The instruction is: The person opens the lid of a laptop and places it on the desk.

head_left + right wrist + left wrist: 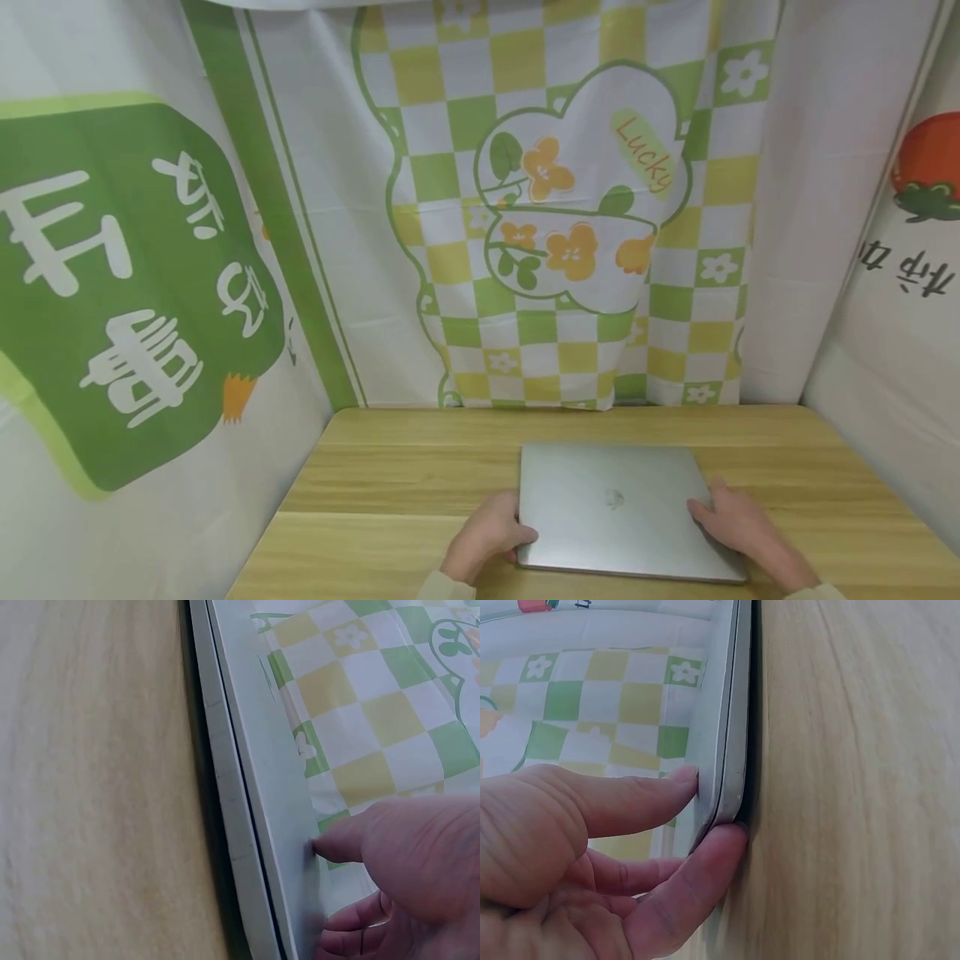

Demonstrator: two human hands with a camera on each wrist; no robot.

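A closed silver laptop (600,521) with a small logo in the middle of its lid lies over the wooden table, turned slightly. My left hand (491,533) grips its near left corner, thumb on the lid. In the left wrist view the left hand (592,862) has a fingertip under the corner of the laptop (735,750). My right hand (738,521) holds the right side, its thumb on top of the lid. In the right wrist view the right hand's other fingers (360,922) are at the side edge, partly hidden behind the laptop (240,795).
The wooden table (375,475) runs back to a hanging cloth (525,350) with green and yellow checks. White printed cloths (315,208) enclose the left and right sides, the left one with a large green patch (150,275).
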